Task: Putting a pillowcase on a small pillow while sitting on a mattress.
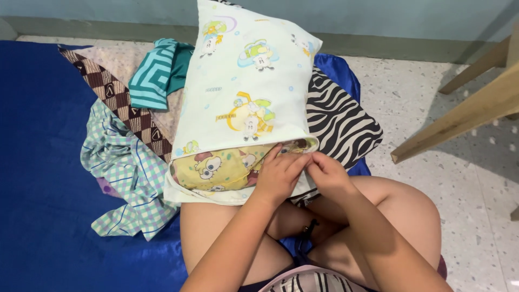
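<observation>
Left hand: positioned just left of frame centre, palm down, back of the hand facing the camera. Fingers extended toward 1 o'clock, held close together and slightly curled at the tips. The left forearm runs from 7 o'clock at the bottom edge up to the wrist, bare.

Right hand: just beside the left hand on its 3 o'clock side. Fingers bent toward 10 o'clock, tips meeting the left fingertips in a pinching grip. The right forearm enters from 5 o'clock, bare, rising diagonally to the wrist.

Both bare knees are bent outward beneath the forearms, the legs folded.
</observation>
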